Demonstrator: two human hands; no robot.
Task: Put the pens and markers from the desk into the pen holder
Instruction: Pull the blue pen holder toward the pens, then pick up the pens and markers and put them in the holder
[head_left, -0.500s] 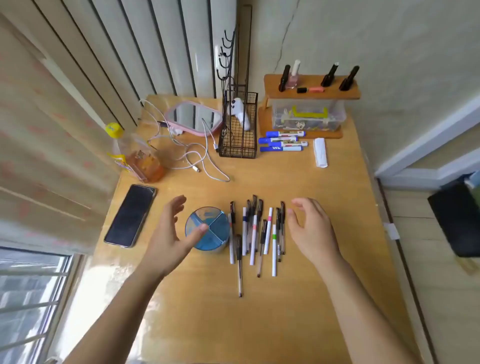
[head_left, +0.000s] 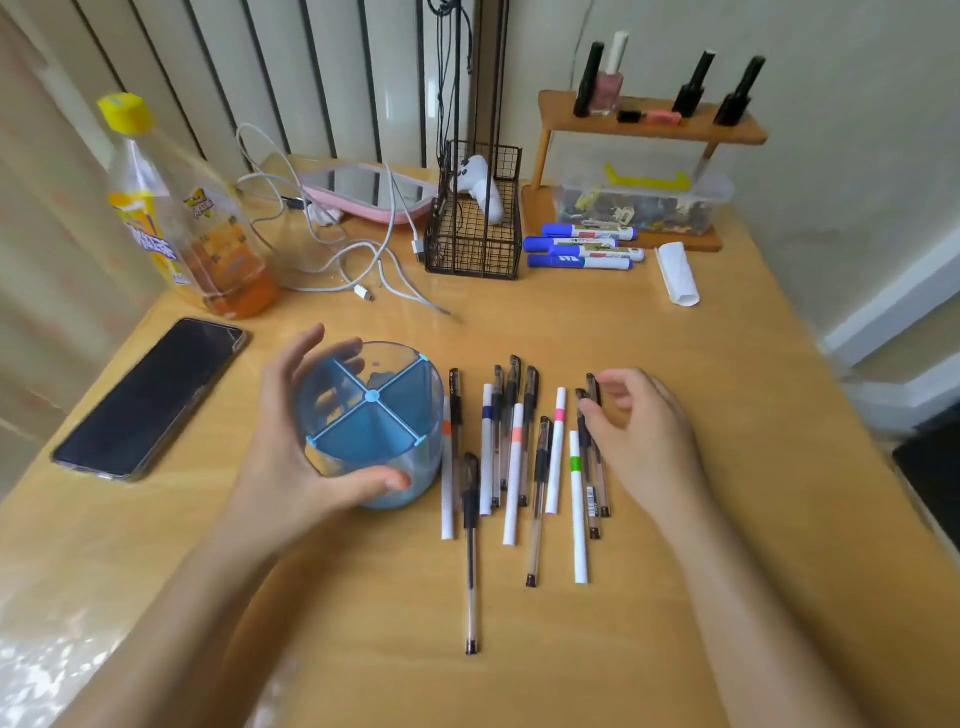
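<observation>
A: Left hand (head_left: 291, 441)?
B: Curled wide, thumb near side, fingers far side, forearm in from bottom left.
A: Right hand (head_left: 641, 441)?
B: Palm down, fingers bent, tips pinching together, forearm from bottom right.

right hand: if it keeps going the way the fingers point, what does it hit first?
The right hand points left; its fingertips already look to be at the rightmost black-capped pens. Contact itself is unclear.

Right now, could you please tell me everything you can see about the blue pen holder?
The pen holder is a round, translucent blue plastic cup, split by blue dividers into four compartments, all apparently empty. It stands upright on the wooden desk, just left of the row of pens. The left hand wraps around it, thumb on its near side.
</observation>
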